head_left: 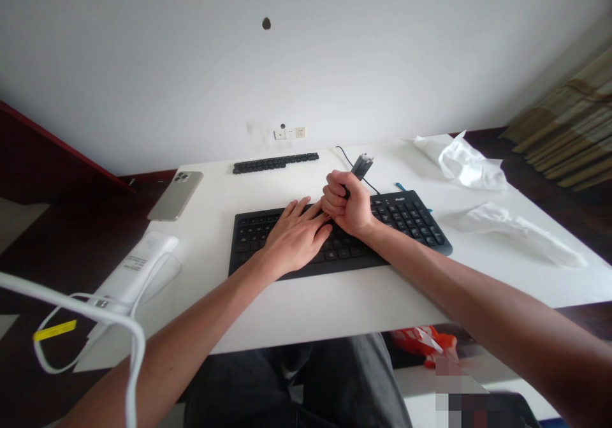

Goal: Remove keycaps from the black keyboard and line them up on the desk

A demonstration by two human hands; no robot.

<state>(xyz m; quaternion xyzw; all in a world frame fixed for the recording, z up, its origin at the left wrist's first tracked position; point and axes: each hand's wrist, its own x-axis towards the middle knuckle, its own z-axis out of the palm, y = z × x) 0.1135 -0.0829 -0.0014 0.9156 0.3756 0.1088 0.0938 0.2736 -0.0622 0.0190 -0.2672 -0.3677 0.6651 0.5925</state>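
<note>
A black keyboard (406,221) lies across the middle of the white table (335,300). My left hand (294,236) rests flat on its keys, fingers stretched out and together. My right hand (347,208) is a fist just beside the left fingertips, above the keyboard's upper middle. It grips a small dark tool (361,166) whose grey end sticks up out of the fist. A thin black cable (345,155) runs behind it toward the wall.
A row of loose black keycaps (275,162) lies at the table's back. A phone (175,194) sits back left, a white device (136,272) with white cable (95,313) at the left edge. Crumpled white wrappers (466,160) lie right. A small blue item (400,187) sits behind the keyboard.
</note>
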